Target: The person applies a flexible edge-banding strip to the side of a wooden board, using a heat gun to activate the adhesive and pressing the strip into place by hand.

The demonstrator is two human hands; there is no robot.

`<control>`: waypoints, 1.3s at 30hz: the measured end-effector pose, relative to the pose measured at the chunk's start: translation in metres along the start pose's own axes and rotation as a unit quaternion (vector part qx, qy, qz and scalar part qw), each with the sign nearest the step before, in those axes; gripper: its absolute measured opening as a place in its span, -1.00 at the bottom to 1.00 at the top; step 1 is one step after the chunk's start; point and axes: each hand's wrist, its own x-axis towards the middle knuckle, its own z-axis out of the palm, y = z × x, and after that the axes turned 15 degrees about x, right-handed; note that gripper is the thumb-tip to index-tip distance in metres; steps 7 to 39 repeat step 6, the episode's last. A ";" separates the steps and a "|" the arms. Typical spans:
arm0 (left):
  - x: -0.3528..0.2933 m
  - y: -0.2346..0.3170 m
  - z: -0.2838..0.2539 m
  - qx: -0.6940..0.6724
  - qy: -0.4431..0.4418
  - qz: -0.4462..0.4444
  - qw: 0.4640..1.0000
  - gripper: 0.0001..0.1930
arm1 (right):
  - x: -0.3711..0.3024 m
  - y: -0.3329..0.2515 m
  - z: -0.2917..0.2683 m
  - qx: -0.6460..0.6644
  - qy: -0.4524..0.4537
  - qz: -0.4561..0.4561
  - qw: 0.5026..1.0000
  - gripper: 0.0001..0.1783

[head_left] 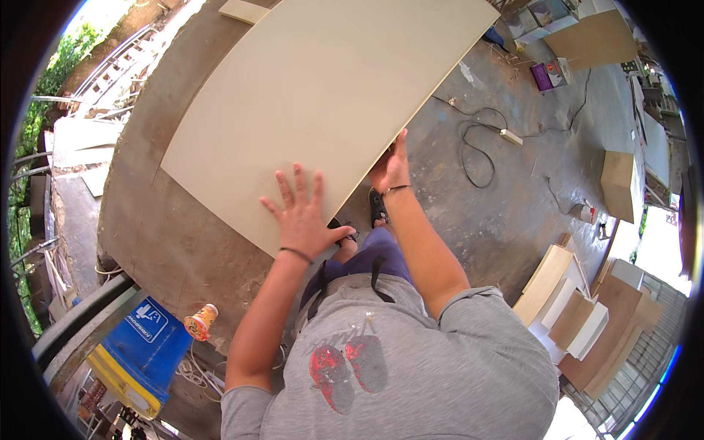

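Observation:
A large pale cream flat board (293, 88) stretches across the upper middle, over a brown surface. My left hand (303, 213) lies palm down near its closest corner, with the fingers spread and the thumb pointing right. On the board's right edge is my right hand (391, 165), gripping that edge from the side. Its fingers are partly hidden under the board. A dark band circles each wrist.
A black cable (477, 139) with a white power strip (511, 137) lies on the grey floor (455, 220). At lower left are a blue bin (139, 345) and a paper cup (202, 321). Wooden drawer-like pieces (568, 315) stand at lower right, a purple box (546, 75) at upper right.

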 end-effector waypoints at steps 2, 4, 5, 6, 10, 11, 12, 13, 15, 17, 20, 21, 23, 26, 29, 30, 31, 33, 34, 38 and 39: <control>0.007 0.012 0.007 0.028 -0.011 0.036 0.999 0.00 | 0.011 -0.014 0.007 -0.008 -0.019 -0.005 1.000 -0.39; 0.003 0.008 0.023 0.044 0.029 0.060 0.997 -0.01 | 0.021 -0.030 0.017 -0.012 -0.039 -0.003 0.999 -0.36; 0.001 0.008 0.028 0.052 0.026 0.063 0.996 0.02 | 0.027 -0.038 0.021 -0.014 -0.049 0.003 0.999 -0.33; 0.006 0.009 0.029 0.060 0.028 0.067 0.996 0.04 | 0.036 -0.048 0.029 -0.017 -0.064 0.008 0.998 -0.31; 0.006 0.009 0.029 0.060 0.028 0.067 0.996 0.04 | 0.036 -0.048 0.029 -0.017 -0.064 0.008 0.998 -0.31; 0.006 0.009 0.029 0.060 0.028 0.067 0.996 0.04 | 0.036 -0.048 0.029 -0.017 -0.064 0.008 0.998 -0.31; 0.006 0.009 0.029 0.060 0.028 0.067 0.996 0.04 | 0.036 -0.048 0.029 -0.017 -0.064 0.008 0.998 -0.31; 0.006 0.009 0.029 0.060 0.028 0.067 0.996 0.04 | 0.036 -0.048 0.029 -0.017 -0.064 0.008 0.998 -0.31; 0.006 0.009 0.029 0.060 0.028 0.067 0.996 0.04 | 0.036 -0.048 0.029 -0.017 -0.064 0.008 0.998 -0.31; 0.006 0.009 0.029 0.060 0.028 0.067 0.996 0.04 | 0.036 -0.048 0.029 -0.017 -0.064 0.008 0.998 -0.31; 0.006 0.009 0.029 0.060 0.028 0.067 0.996 0.04 | 0.036 -0.048 0.029 -0.017 -0.064 0.008 0.998 -0.31; 0.006 0.009 0.029 0.060 0.028 0.067 0.996 0.04 | 0.036 -0.048 0.029 -0.017 -0.064 0.008 0.998 -0.31; 0.006 0.009 0.029 0.060 0.028 0.067 0.996 0.04 | 0.036 -0.048 0.029 -0.017 -0.064 0.008 0.998 -0.31; 0.006 0.009 0.029 0.060 0.028 0.067 0.996 0.04 | 0.036 -0.048 0.029 -0.017 -0.064 0.008 0.998 -0.31; 0.006 0.009 0.029 0.060 0.028 0.067 0.996 0.04 | 0.036 -0.048 0.029 -0.017 -0.064 0.008 0.998 -0.31; 0.006 0.009 0.029 0.060 0.028 0.067 0.996 0.04 | 0.036 -0.048 0.029 -0.017 -0.064 0.008 0.998 -0.31; 0.006 0.009 0.029 0.060 0.028 0.067 0.996 0.04 | 0.036 -0.048 0.029 -0.017 -0.064 0.008 0.998 -0.31; 0.006 0.009 0.029 0.060 0.028 0.067 0.996 0.04 | 0.036 -0.048 0.029 -0.017 -0.064 0.008 0.998 -0.31; 0.006 0.009 0.029 0.060 0.028 0.067 0.996 0.04 | 0.036 -0.048 0.029 -0.017 -0.064 0.008 0.998 -0.31; 0.006 0.009 0.029 0.060 0.028 0.067 0.996 0.04 | 0.036 -0.048 0.029 -0.017 -0.064 0.008 0.998 -0.31; 0.006 0.009 0.029 0.060 0.028 0.067 0.996 0.04 | 0.036 -0.048 0.029 -0.017 -0.064 0.008 0.998 -0.31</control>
